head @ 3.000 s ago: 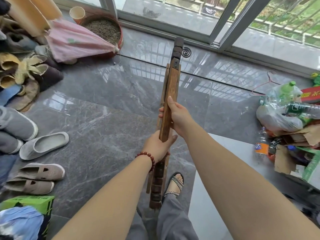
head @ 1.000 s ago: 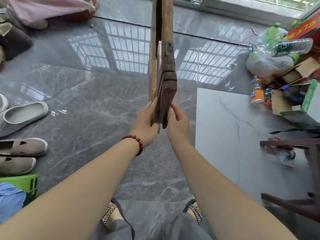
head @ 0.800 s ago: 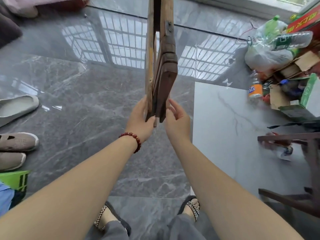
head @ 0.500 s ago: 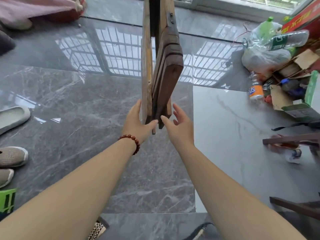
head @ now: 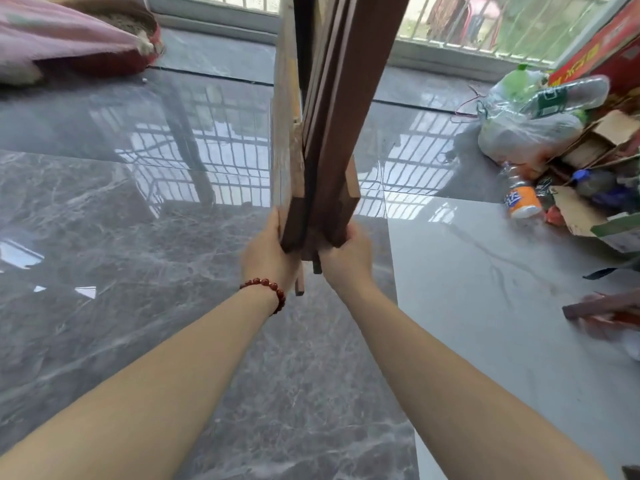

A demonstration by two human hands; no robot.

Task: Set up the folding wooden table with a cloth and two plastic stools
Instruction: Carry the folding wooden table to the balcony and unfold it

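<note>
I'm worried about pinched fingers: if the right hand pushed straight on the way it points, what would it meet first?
The folding table itself: the right hand grips the lower end of its dark panel, so no gap lies between them. Beyond the wood, depth is unclear.

folding table (head: 325,116): 1 | hands (head: 268,254) (head: 346,259): 2 | bead bracelet (head: 265,284): 1 | orange-label bottle (head: 523,200): 1

No text can be read in full. The red carton (head: 602,53) at the upper right carries a band of yellow printed characters, too blurred to identify. The orange bottle (head: 523,202) lying on the floor bears a blue-and-white logo, not legible. The clear plastic bottle (head: 561,97) above it has a green label with white marks, unreadable.
</note>
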